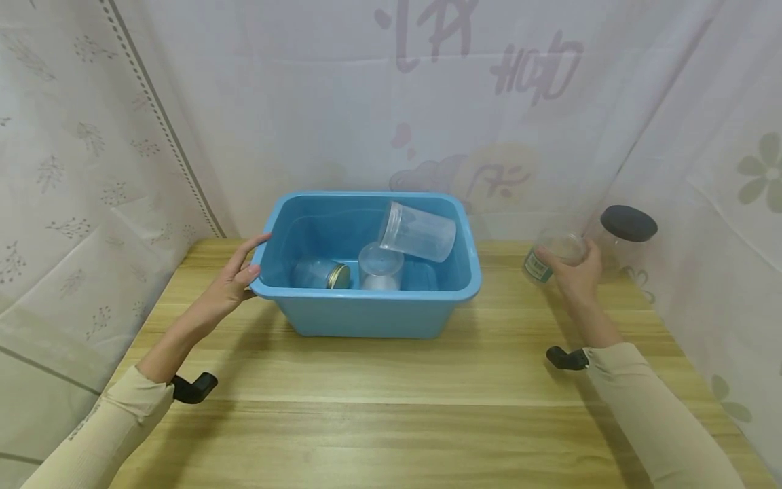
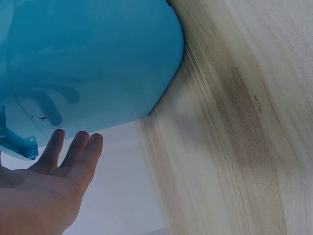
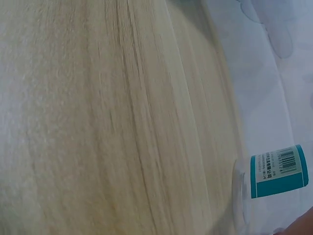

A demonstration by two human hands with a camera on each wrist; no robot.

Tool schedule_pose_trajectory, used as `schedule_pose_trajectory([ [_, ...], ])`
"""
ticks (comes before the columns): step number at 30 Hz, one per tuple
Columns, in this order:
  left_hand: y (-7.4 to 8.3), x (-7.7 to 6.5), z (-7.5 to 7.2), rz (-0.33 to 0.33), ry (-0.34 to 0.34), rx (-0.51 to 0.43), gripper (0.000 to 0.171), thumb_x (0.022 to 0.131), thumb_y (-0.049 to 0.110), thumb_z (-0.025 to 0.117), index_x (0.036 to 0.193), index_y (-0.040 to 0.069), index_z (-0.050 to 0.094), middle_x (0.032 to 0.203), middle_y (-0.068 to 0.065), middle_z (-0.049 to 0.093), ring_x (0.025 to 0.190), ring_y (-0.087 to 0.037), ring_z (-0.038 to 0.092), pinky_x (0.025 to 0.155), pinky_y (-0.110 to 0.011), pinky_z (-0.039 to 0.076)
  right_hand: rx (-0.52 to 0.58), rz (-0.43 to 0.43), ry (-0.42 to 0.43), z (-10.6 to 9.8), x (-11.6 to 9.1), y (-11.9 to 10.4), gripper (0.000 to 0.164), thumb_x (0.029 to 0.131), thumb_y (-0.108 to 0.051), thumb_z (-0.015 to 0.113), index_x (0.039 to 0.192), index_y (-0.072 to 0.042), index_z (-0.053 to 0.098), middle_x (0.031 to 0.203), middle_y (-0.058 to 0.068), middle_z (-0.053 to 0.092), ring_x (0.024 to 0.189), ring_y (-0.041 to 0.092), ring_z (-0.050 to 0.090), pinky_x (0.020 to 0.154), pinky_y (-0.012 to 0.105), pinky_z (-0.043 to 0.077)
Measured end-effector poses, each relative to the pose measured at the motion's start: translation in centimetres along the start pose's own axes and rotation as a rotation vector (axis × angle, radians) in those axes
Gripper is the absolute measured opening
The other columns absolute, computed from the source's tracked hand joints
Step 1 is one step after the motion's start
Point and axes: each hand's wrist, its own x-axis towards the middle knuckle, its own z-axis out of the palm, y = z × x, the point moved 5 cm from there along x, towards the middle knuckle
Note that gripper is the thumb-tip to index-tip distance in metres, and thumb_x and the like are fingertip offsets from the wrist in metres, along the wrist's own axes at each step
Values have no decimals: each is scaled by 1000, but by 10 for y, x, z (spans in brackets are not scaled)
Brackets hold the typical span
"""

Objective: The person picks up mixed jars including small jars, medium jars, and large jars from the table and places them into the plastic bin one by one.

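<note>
My right hand [image 1: 577, 272] grips a clear jar [image 1: 563, 246] at the table's right side, thumb on the near side and fingers round the far side. Its teal-and-white label [image 3: 279, 171] shows in the right wrist view. At the blue tub's [image 1: 366, 313] left rim, my left hand [image 1: 226, 288] touches the edge with thumb and index finger. The left wrist view shows its other fingers [image 2: 87, 161] extended beneath the rim. Inside the tub lie a jar with a gold lid [image 1: 339, 276], a clear container [image 1: 381, 265] and a larger clear jar [image 1: 421, 233], tilted on its side.
A clear jar with a black lid [image 1: 629, 223] stands just right of my right hand. Printed cloth [image 1: 318, 102] hangs behind the wooden table [image 1: 366, 435] and along both sides. Each wrist carries a black mount [image 1: 195, 388].
</note>
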Motion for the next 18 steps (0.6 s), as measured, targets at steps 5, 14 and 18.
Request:
schedule_pose_trajectory([
  [5,0,-1,1,-1,-1,-1,53,113,30,34,163,26,18,125,-33,53,117,-33,55,90,-27,49,48,24,5,0,-1,2,107,82,-42,86,163,-21,19,163,5,22,147,22,20,117,38,18],
  [14,2,0,2,6,9,-18,53,112,29,35,163,26,19,127,-32,51,114,-28,57,89,-28,50,51,22,-4,1,-6,-2,108,81,-41,87,163,-22,19,165,5,19,148,21,18,117,38,19],
  [18,1,1,2,4,11,-26,53,112,30,36,163,26,20,128,-32,50,113,-27,57,88,-29,50,42,5,-10,2,-9,-6,106,81,-41,87,163,-23,22,163,7,22,145,23,23,116,40,24],
])
